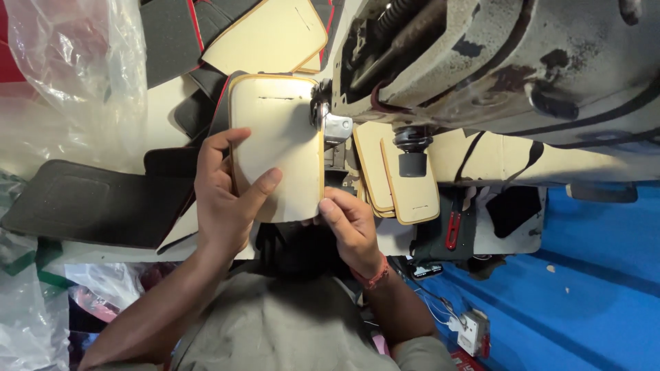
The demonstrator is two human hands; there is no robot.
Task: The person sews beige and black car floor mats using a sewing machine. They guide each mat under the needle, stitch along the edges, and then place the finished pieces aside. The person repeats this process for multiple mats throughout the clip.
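Note:
A cream rectangular panel (278, 137) with rounded corners and a yellow stitched edge lies at the sewing machine's presser foot (328, 127). My left hand (223, 196) grips its left side, thumb laid across the face. My right hand (350, 227) pinches its lower right corner. The panel's right edge runs along the foot.
The worn cream sewing machine (495, 62) fills the upper right. More cream panels (405, 189) are stacked right of the foot, another (271, 38) behind. Black padded pieces (89, 203) lie left, clear plastic bags (69, 75) beyond. A blue surface (591, 275) is at right.

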